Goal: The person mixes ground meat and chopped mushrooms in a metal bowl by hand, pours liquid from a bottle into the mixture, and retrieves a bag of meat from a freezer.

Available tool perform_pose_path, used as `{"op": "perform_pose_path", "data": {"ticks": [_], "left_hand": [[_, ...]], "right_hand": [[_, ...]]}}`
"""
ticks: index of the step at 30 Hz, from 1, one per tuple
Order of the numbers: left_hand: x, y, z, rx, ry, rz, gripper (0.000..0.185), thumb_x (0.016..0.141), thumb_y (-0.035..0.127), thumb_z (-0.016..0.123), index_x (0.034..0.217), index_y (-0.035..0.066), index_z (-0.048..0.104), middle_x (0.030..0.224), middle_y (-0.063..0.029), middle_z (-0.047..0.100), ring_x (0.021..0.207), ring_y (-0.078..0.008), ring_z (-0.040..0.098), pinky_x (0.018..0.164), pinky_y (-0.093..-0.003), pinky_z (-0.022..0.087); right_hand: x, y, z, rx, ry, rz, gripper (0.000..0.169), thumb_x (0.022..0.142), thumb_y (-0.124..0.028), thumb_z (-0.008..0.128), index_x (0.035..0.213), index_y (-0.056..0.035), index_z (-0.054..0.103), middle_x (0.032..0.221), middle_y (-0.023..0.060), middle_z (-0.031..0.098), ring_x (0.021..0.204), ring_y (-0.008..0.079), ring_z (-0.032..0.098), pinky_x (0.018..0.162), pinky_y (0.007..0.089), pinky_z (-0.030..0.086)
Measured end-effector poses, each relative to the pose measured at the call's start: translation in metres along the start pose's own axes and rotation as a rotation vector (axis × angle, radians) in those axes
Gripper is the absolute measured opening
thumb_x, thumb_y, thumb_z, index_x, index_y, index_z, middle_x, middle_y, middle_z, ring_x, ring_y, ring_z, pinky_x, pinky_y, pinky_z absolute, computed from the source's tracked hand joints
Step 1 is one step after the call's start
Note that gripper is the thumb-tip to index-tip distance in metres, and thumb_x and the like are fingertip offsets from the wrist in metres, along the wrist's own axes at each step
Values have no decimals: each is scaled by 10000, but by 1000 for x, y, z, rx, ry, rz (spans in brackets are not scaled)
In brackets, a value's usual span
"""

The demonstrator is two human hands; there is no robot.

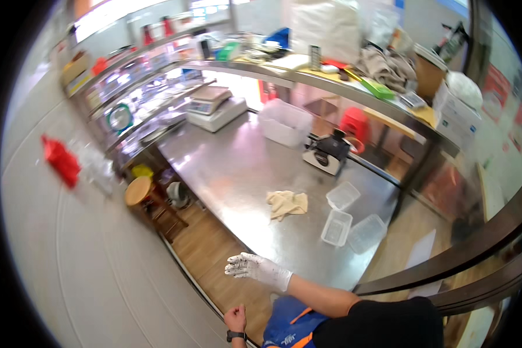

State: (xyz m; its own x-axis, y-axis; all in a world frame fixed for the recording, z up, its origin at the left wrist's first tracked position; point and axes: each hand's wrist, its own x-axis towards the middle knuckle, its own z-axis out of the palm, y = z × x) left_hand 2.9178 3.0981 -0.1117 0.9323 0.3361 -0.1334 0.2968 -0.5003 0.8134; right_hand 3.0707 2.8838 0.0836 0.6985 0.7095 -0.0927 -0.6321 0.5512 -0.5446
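My right hand (256, 270), in a white glove with dark smudges on the fingers, reaches over the front edge of a stainless steel table (226, 174). It is empty, its fingers extended. Lower down, my bare left hand (235, 319), with a black watch at the wrist, hangs over the floor with its fingers curled; nothing shows in it. A beige cloth (288, 204) lies crumpled on the table. To its right are a clear plastic container (337, 228), a second clear piece (343, 196) and a flat clear lid (367, 233).
A white scale (216, 108), a translucent bin (285, 123) and a black-and-white device (327, 153) stand along the table's back. A cluttered shelf (304, 77) runs above. A wooden stool (139, 191) stands left of the table, near red and clear bags (62, 162) on the pale wall.
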Motion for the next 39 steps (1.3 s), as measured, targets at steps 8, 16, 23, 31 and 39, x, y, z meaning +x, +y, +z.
{"op": "perform_pose_path", "data": {"ticks": [8, 16, 23, 31, 39], "left_hand": [[207, 182, 25, -205, -319, 326, 231, 869, 204, 685, 911, -23, 696, 800, -110, 698, 729, -139, 641, 677, -284, 508], [293, 324, 135, -186, -801, 979, 135, 831, 165, 705, 863, 34, 712, 870, -120, 709, 802, -258, 676, 715, -321, 518], [407, 478, 111, -439, -641, 1197, 195, 804, 252, 729, 858, 66, 704, 847, -106, 689, 788, -297, 645, 710, -373, 503], [525, 568, 96, -601, -491, 1130, 160, 832, 185, 716, 912, 48, 690, 929, -110, 686, 902, -271, 637, 806, -347, 483], [529, 587, 104, -535, -465, 1371, 104, 817, 144, 715, 807, 45, 686, 971, -111, 685, 912, -275, 635, 814, -355, 484]], "right_hand": [[-31, -83, -69, -48, 343, -386, 466, 1026, -310, 326, 1296, 32, 494, 1287, 199, 564, 1236, 324, 516, 1070, 419, 371], [-102, -64, -56, 141, 934, -949, 481, 987, -342, 388, 1228, 58, 504, 1260, 253, 539, 1224, 454, 474, 1042, 517, 380], [-73, -31, -33, 353, 1147, -1249, 512, 983, -424, 409, 1248, 3, 505, 1213, 209, 542, 1190, 380, 486, 1012, 468, 378], [-3, -55, -7, 243, 1159, -1303, 498, 992, -371, 420, 1221, 61, 515, 1258, 240, 520, 1214, 377, 448, 1074, 492, 321], [-4, 3, 31, 408, 1314, -1693, 443, 1001, -376, 401, 1173, 0, 559, 1230, 194, 548, 1200, 374, 460, 1088, 531, 312]]}}
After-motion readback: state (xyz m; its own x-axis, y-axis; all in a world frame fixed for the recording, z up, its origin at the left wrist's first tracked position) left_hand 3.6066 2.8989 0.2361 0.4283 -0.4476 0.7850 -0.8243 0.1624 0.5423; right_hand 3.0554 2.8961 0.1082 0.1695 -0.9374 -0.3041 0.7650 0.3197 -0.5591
